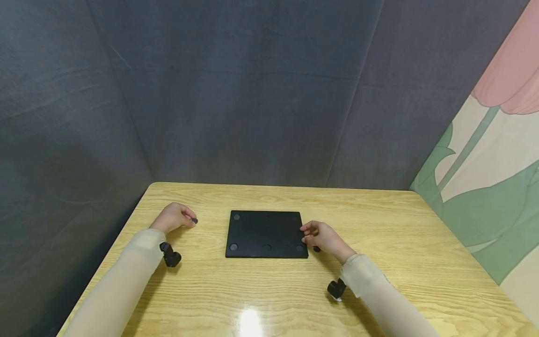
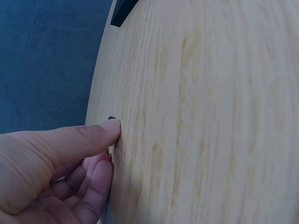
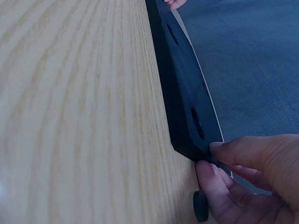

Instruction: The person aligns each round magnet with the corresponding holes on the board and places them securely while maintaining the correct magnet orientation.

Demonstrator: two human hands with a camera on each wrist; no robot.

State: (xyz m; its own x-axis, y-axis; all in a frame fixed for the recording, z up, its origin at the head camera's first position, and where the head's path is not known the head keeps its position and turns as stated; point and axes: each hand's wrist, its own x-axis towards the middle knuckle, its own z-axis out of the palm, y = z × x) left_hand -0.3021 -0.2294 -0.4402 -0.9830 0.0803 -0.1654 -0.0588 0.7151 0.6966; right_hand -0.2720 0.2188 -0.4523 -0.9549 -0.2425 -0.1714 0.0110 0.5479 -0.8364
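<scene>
A flat black rectangular board point(image 1: 265, 231) with round marks on its face lies on the table. Between its thumb and fingers, my left hand point(image 1: 174, 217) pinches a small black piece point(image 1: 194, 220), left of the board and mostly hidden in the left wrist view. My right hand point(image 1: 323, 238) grips the board's right edge; in the right wrist view, fingertips point(image 3: 216, 148) meet the board point(image 3: 180, 88) at its near corner. Just beside those fingers is a small round black disc point(image 3: 201, 206), partly under the hand in the head view.
The light wood table point(image 1: 202, 290) carries everything. A dark grey curtain point(image 1: 252, 103) hangs behind it and at the left, and a flower-patterned cloth point(image 1: 488, 187) hangs at the right. Both wrists wear black cameras.
</scene>
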